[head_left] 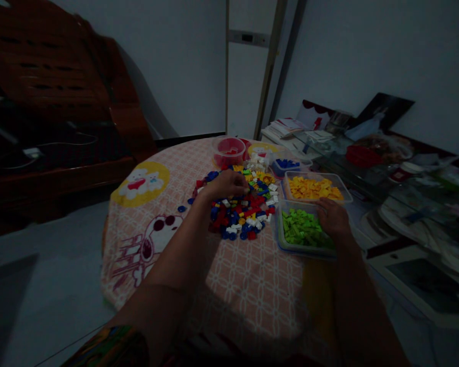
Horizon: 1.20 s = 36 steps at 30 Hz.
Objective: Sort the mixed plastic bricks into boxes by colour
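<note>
My left hand (pixel 228 184) reaches over a mixed pile of small plastic building bricks (pixel 248 206) in red, blue, white and yellow. Its fingers are curled together just above the pile; whatever lies between them is too dark to make out. My right hand (pixel 333 218) is at the right side of a clear plastic container (pixel 277 239) of green bricks (pixel 302 228), its fingers closed over the rim. Behind it stands a clear container (pixel 346 191) holding yellow bricks (pixel 315 188).
Farther back are a clear box with blue bricks (pixel 286 163) and a pink round tub (pixel 229 148) with red pieces. A patterned cloth (pixel 245 285) covers the round table. A cluttered glass-topped stand (pixel 329 153) is at right, a wooden bench (pixel 61 102) at left.
</note>
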Each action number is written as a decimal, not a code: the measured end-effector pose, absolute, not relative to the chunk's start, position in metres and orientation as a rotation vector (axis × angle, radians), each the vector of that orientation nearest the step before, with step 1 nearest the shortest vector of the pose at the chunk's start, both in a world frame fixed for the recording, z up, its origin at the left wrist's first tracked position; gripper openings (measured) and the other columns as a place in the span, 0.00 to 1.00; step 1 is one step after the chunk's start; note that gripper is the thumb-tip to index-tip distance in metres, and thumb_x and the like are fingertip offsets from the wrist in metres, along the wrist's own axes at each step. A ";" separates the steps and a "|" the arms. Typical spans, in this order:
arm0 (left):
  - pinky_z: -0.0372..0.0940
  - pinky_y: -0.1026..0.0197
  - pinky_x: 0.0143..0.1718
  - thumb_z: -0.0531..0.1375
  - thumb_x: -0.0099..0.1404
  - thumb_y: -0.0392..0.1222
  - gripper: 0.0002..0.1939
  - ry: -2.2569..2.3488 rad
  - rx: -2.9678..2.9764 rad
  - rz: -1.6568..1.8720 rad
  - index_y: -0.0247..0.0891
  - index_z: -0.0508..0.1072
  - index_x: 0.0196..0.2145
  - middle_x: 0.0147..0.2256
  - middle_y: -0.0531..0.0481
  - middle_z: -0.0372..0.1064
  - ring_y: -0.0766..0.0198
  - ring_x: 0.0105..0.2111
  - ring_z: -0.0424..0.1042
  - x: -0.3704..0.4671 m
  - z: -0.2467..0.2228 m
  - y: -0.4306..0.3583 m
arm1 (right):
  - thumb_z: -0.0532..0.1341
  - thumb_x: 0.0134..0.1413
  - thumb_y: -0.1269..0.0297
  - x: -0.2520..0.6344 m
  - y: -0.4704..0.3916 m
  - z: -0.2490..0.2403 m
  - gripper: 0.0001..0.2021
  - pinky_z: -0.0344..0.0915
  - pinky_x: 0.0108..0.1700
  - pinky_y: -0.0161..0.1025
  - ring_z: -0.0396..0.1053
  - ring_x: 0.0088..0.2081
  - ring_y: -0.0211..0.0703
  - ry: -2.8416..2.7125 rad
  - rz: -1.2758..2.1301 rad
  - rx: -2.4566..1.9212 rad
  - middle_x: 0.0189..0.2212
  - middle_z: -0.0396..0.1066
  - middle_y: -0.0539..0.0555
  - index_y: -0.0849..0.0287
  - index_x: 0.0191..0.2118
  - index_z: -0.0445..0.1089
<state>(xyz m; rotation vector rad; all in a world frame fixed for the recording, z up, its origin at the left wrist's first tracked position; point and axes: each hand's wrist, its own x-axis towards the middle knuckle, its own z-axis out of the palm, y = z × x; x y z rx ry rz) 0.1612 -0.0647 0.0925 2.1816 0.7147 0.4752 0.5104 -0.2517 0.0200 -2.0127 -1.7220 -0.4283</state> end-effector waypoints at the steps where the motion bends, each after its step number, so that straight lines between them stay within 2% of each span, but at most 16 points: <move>1: 0.62 0.67 0.30 0.63 0.57 0.43 0.11 0.668 2.183 0.510 0.32 0.77 0.33 0.28 0.50 0.75 0.67 0.28 0.71 0.171 0.093 -0.072 | 0.52 0.58 0.64 0.510 -0.252 0.020 0.18 0.66 0.57 0.57 0.71 0.52 0.59 -1.715 -0.427 -2.014 0.48 0.75 0.65 0.62 0.45 0.77; 8: 0.61 0.67 0.32 0.63 0.58 0.38 0.08 0.391 2.266 0.536 0.33 0.78 0.35 0.27 0.52 0.74 0.68 0.28 0.70 0.236 0.086 -0.132 | 0.53 0.56 0.63 0.508 -0.252 0.023 0.17 0.67 0.56 0.57 0.71 0.52 0.57 -1.692 -0.419 -2.033 0.46 0.77 0.61 0.58 0.44 0.77; 15: 0.63 0.65 0.37 0.62 0.61 0.36 0.10 0.268 2.310 0.537 0.34 0.79 0.40 0.36 0.47 0.78 0.65 0.34 0.73 0.248 0.081 -0.152 | 0.53 0.57 0.64 0.506 -0.252 0.024 0.17 0.66 0.56 0.58 0.71 0.51 0.58 -1.698 -0.405 -2.034 0.47 0.76 0.63 0.60 0.44 0.77; 20: 0.62 0.66 0.35 0.60 0.61 0.35 0.09 0.520 2.426 0.494 0.35 0.80 0.37 0.31 0.50 0.77 0.66 0.31 0.72 0.222 0.100 -0.124 | 0.52 0.58 0.64 0.504 -0.252 0.028 0.18 0.66 0.57 0.56 0.71 0.52 0.58 -1.720 -0.396 -2.081 0.49 0.75 0.65 0.62 0.44 0.77; 27: 0.61 0.65 0.32 0.60 0.54 0.33 0.09 1.103 2.674 0.099 0.35 0.81 0.31 0.29 0.47 0.77 0.63 0.31 0.72 0.172 0.110 -0.082 | 0.53 0.57 0.64 0.504 -0.252 0.028 0.17 0.67 0.56 0.57 0.71 0.52 0.57 -1.717 -0.414 -2.045 0.47 0.76 0.62 0.59 0.43 0.77; 31: 0.62 0.64 0.31 0.62 0.51 0.32 0.11 1.161 2.621 -0.175 0.36 0.82 0.32 0.31 0.44 0.78 0.60 0.31 0.74 0.167 0.106 -0.078 | 0.52 0.57 0.64 0.506 -0.253 0.025 0.18 0.67 0.56 0.57 0.71 0.52 0.58 -1.703 -0.417 -2.039 0.47 0.76 0.63 0.60 0.44 0.77; 36: 0.64 0.66 0.32 0.63 0.50 0.32 0.12 1.116 2.653 -0.248 0.41 0.82 0.32 0.32 0.48 0.79 0.61 0.32 0.74 0.172 0.098 -0.077 | 0.52 0.58 0.64 0.507 -0.253 0.023 0.18 0.66 0.57 0.56 0.71 0.52 0.56 -1.699 -0.421 -2.042 0.48 0.76 0.63 0.60 0.45 0.77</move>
